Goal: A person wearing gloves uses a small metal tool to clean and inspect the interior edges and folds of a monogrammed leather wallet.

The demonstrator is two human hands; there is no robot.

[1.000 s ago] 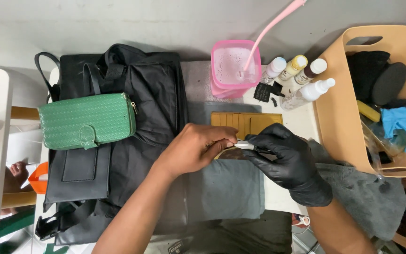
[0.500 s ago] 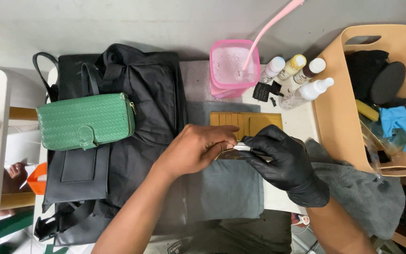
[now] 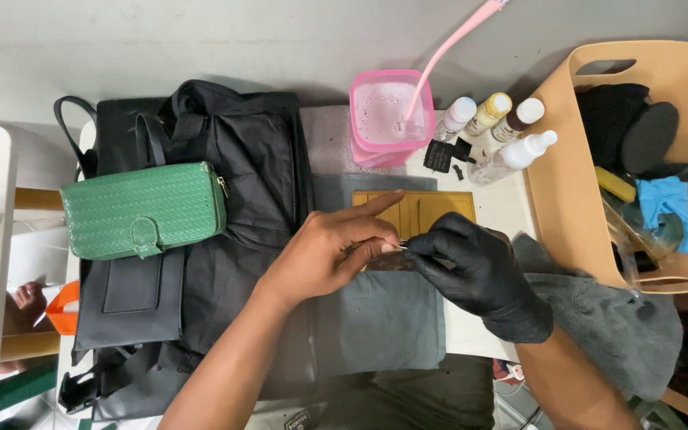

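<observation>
Across the left of the table lay a large black fabric bag (image 3: 224, 199) with a green woven-leather clutch (image 3: 141, 209) on it; far right stood a tan plastic tub (image 3: 567, 183). At centre, on a grey cloth (image 3: 384, 318), lay an open mustard-yellow leather wallet (image 3: 431, 209), likely light, supple and best pinched at its edges. Bare left hand (image 3: 324, 255) and black-gloved right hand (image 3: 479, 271) pinched a small thin tool (image 3: 402, 250) at its near edge. Bottles (image 3: 503, 127) crowded the far side; nearer room stayed open.

Green purse (image 3: 143, 210) on black bag (image 3: 224, 159); pink tub (image 3: 390, 111), bottles (image 3: 495, 127).
</observation>
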